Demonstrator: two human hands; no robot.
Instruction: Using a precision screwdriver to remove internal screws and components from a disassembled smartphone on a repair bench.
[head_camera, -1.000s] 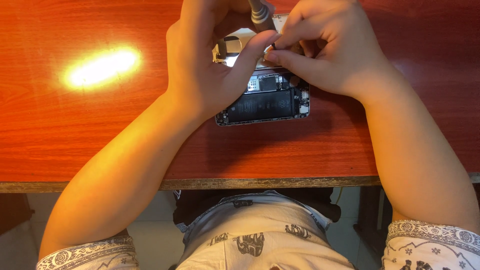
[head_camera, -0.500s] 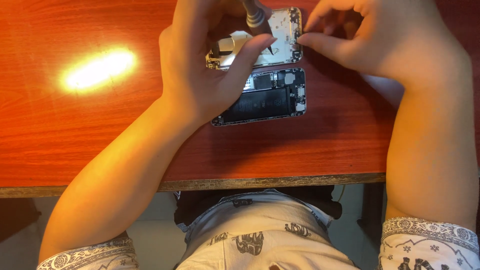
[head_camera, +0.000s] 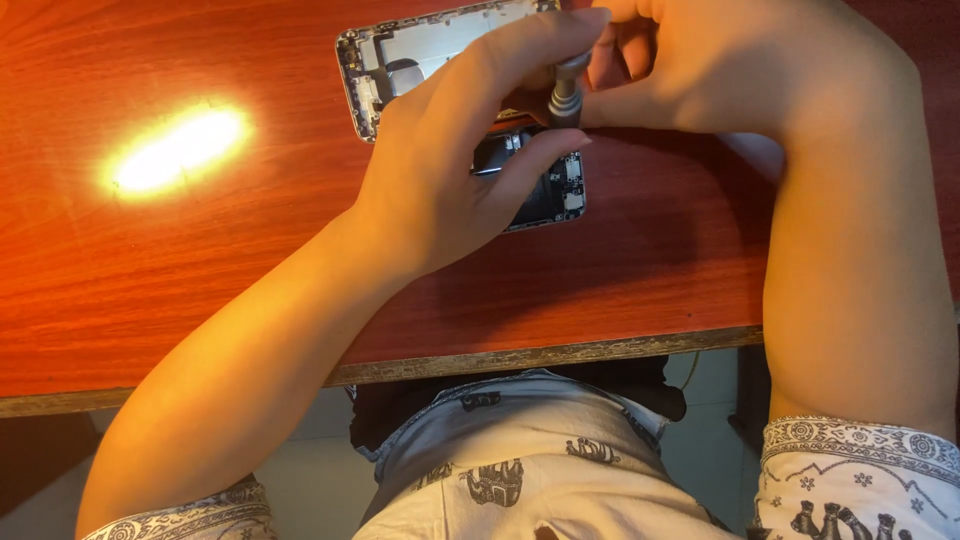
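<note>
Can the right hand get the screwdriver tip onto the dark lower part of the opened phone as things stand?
Probably yes: the right hand holds the screwdriver directly above it, though left hand covers much of the phone.
</note>
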